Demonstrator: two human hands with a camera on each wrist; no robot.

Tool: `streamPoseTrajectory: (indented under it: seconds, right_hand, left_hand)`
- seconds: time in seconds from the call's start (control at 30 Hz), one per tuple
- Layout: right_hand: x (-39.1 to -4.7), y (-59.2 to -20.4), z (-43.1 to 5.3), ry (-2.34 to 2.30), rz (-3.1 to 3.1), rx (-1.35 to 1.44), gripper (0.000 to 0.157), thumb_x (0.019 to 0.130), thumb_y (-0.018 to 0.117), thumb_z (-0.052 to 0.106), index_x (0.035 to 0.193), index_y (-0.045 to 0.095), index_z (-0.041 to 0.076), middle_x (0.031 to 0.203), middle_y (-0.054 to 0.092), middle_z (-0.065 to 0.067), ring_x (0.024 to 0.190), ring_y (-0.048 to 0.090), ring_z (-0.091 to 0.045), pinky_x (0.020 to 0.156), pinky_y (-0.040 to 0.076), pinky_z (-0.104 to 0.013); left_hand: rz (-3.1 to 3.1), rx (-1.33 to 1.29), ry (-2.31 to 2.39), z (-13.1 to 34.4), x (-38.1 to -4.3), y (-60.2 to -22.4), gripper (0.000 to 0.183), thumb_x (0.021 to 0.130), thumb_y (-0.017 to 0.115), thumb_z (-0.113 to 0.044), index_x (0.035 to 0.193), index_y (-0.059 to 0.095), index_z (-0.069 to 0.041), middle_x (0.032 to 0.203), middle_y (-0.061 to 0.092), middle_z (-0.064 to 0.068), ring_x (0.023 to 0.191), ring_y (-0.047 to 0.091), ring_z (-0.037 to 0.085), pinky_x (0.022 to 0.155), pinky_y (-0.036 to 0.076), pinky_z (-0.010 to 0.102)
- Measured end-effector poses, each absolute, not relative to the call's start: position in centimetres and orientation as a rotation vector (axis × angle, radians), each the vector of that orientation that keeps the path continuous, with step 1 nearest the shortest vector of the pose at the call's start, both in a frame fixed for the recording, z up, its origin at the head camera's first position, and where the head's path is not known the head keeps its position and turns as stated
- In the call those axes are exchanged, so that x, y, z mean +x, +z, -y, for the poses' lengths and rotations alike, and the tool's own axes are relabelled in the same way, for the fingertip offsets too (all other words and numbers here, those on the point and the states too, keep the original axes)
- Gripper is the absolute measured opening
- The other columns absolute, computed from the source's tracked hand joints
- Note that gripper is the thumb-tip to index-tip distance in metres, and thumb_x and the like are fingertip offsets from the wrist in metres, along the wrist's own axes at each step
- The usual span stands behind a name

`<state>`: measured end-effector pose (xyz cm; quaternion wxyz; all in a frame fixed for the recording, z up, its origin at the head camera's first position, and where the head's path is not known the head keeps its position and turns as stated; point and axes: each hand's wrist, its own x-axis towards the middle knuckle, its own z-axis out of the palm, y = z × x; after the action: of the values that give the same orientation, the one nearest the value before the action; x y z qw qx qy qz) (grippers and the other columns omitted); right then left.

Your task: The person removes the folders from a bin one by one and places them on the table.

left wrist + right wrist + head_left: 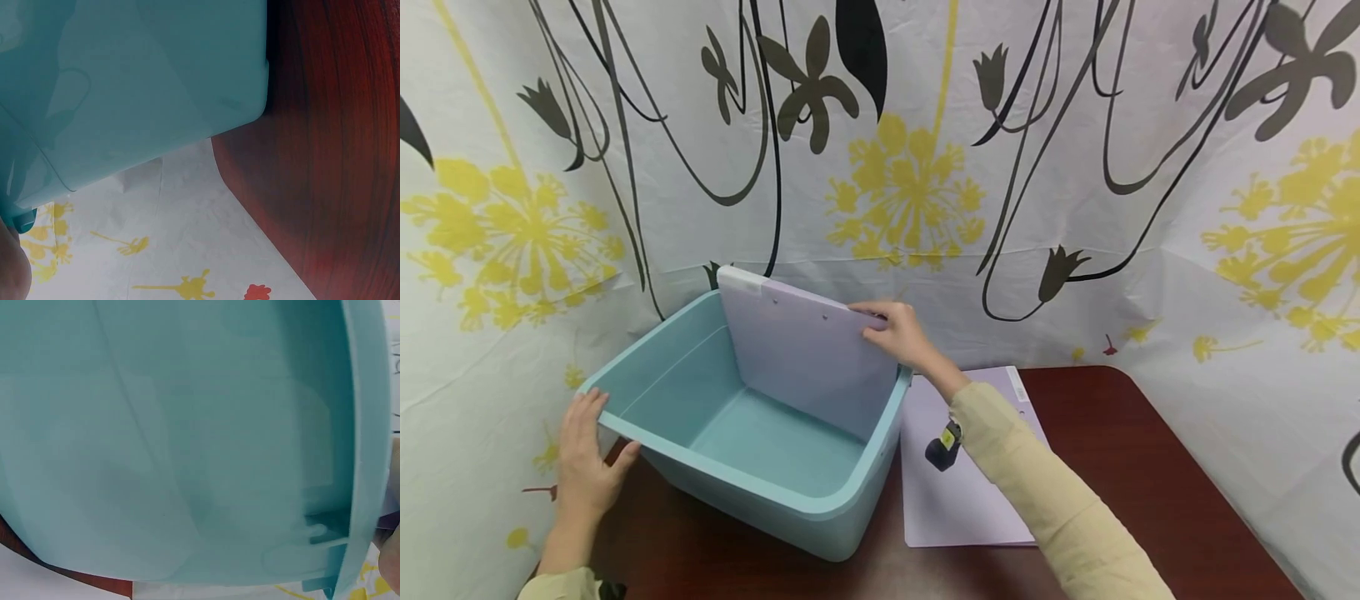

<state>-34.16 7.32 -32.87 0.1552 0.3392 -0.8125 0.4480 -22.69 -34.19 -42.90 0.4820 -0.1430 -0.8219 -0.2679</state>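
A lilac file folder [808, 350] with a white label strip and small rivets on its edge stands tilted inside a teal plastic tub [778, 482], its top edge above the rim. My right hand [898, 333] pinches that top edge near its right corner, thumb on the near face. At the tub's near left corner, my left hand [583, 462] rests against the rim with its fingers extended and thumb spread. The tub's outer wall [144, 81] fills much of the left wrist view. In the right wrist view, the tub's wall [187, 425] and rim hide most of the folder.
Another lilac folder [958, 512] lies flat on the dark red-brown table [1120, 467], right of the tub and partly under my right forearm. Behind the table hangs a white cloth [880, 225] with yellow and grey flower prints. The table's right edge slants toward me.
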Motion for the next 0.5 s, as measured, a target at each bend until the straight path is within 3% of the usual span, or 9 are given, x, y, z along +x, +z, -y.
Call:
streamPoseTrajectory:
  seconds: [0.13,0.23,0.5]
  right_hand:
    - [-33.9,-32.3,-7.8,1.344,2.254,0.927,0.033,0.081,0.059,-0.005,0.113,0.064,0.005,0.108,0.065,-0.013,0.073,0.060,-0.015,0.058,0.040,-0.024]
    - [-33.3,-31.5,-8.1,1.411,2.190,0.908,0.033,0.081,0.060,-0.005,0.112,0.064,0.002,0.106,0.065,-0.015,0.088,0.063,-0.022,0.065,0.045,-0.027]
    - [-30.5,-28.6,-8.7,1.516,1.980,0.826,0.031,0.076,0.061,-0.013,0.107,0.061,-0.012,0.099,0.063,-0.027,0.087,0.062,-0.036,0.069,0.046,-0.019]
  left_hand:
    - [2.003,-0.350,-0.653,34.1,-22.7,-42.9,0.096,0.074,0.047,-0.073,0.121,0.046,0.011,0.125,0.042,0.033,0.127,0.028,0.043,0.108,0.014,0.045]
    - [2.003,-0.352,-0.657,34.1,-22.6,-42.9,0.095,0.075,0.047,-0.072,0.121,0.046,0.011,0.125,0.042,0.033,0.127,0.028,0.044,0.108,0.014,0.045]
    - [2.022,-0.348,-0.661,34.3,-22.5,-42.9,0.096,0.074,0.048,-0.072,0.123,0.045,0.010,0.127,0.041,0.032,0.128,0.027,0.043,0.109,0.013,0.045]
